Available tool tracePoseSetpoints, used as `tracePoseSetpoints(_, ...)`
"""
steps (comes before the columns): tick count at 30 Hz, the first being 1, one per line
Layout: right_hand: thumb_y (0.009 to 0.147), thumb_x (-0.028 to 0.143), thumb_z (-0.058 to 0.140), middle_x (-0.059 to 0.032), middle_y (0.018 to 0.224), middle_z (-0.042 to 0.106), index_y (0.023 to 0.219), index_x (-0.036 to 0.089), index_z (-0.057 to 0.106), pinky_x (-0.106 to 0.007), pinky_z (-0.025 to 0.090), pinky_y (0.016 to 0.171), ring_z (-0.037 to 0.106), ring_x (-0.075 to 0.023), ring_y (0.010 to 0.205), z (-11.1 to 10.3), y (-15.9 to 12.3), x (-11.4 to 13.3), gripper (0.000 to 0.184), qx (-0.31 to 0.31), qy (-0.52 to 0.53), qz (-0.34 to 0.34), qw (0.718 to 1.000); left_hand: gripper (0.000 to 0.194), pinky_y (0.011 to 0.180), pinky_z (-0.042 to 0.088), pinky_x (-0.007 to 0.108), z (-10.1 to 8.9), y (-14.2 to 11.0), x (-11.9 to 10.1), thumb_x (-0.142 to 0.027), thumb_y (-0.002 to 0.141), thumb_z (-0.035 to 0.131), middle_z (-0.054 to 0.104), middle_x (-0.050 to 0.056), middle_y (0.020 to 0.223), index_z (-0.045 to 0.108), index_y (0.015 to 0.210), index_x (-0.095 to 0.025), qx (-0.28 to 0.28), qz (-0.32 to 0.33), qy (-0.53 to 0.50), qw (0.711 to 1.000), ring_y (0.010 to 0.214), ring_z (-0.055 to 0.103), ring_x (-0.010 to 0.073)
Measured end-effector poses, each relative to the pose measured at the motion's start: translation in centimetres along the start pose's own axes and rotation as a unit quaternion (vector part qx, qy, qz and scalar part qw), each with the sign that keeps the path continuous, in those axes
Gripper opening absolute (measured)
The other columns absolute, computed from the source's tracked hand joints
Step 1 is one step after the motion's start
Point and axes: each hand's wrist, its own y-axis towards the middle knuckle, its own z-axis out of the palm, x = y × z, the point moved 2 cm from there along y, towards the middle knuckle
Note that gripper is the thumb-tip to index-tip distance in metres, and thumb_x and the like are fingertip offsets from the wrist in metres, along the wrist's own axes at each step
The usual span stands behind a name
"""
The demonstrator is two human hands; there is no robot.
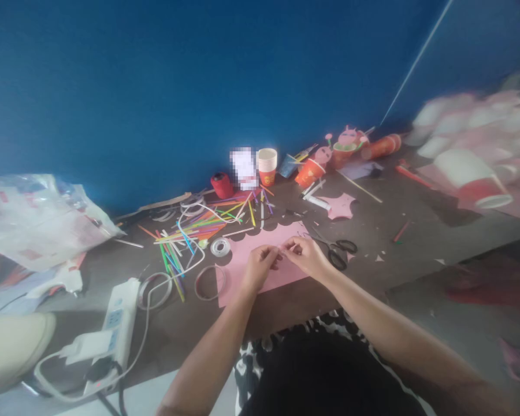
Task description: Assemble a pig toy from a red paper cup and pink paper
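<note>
Over a sheet of pink paper (238,260) with scalloped cut edges, my left hand (261,267) and my right hand (304,254) meet fingertip to fingertip. Both are closed in a pinch. Whatever lies between the fingers is too small and blurred to name. Just right of my right hand lie black-handled scissors (340,251). A roll of clear tape (221,247) sits left of the paper, with a larger ring (210,283) overlapping the paper's left edge.
Coloured sticks (190,231) lie scattered at left. A power strip (119,318) with a white cable and a glue gun (65,277) are further left. At the back stand stacked paper cups (267,167) and decorated cups (309,173). More cups (472,179) pile up at right.
</note>
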Motion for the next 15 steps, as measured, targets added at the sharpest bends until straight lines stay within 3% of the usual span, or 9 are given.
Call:
tracePoseSetpoints(5, 0.076, 0.044, 0.062, 0.0041, 0.047, 0.052, 0.064, 0.017, 0.058, -0.021, 0.035, 0.044, 0.046, -0.0086, 0.042, -0.18, -0.1, -0.02, 0.029, 0.028, 0.097, 0.071, 0.992, 0.032, 0.052, 0.047, 0.021, -0.02, 0.02, 0.25, -0.043, 0.072, 0.065, 0.06, 0.002, 0.068, 0.062, 0.073, -0.011, 0.036, -0.006, -0.014, 0.999, 0.058, 0.052, 0.0091)
tracePoseSetpoints(10, 0.073, 0.045, 0.063, 0.0033, 0.054, 0.055, 0.067, 0.015, 0.061, -0.019, 0.03, 0.039, 0.042, -0.0055, 0.039, -0.16, -0.11, 0.3, 0.031, 0.092, 0.239, 0.13, 0.958, 0.029, 0.052, 0.046, 0.02, -0.2, 0.2, 0.59, -0.041, 0.073, 0.065, 0.06, 0.002, 0.067, 0.062, 0.073, -0.011, 0.075, -0.046, -0.07, 0.994, 0.056, 0.053, 0.0083)
tracePoseSetpoints(15, 0.073, 0.041, 0.06, 0.0021, 0.055, 0.056, 0.063, 0.014, 0.059, -0.019, 0.024, 0.035, 0.038, -0.0041, 0.035, -0.04, -0.19, -0.33, 0.029, 0.072, 0.213, 0.158, 0.962, 0.031, 0.049, 0.045, 0.02, -0.38, 0.37, 0.61, -0.042, 0.074, 0.061, 0.063, 0.005, 0.07, 0.063, 0.073, -0.011, 0.045, -0.03, -0.006, 0.999, 0.057, 0.054, 0.0097)
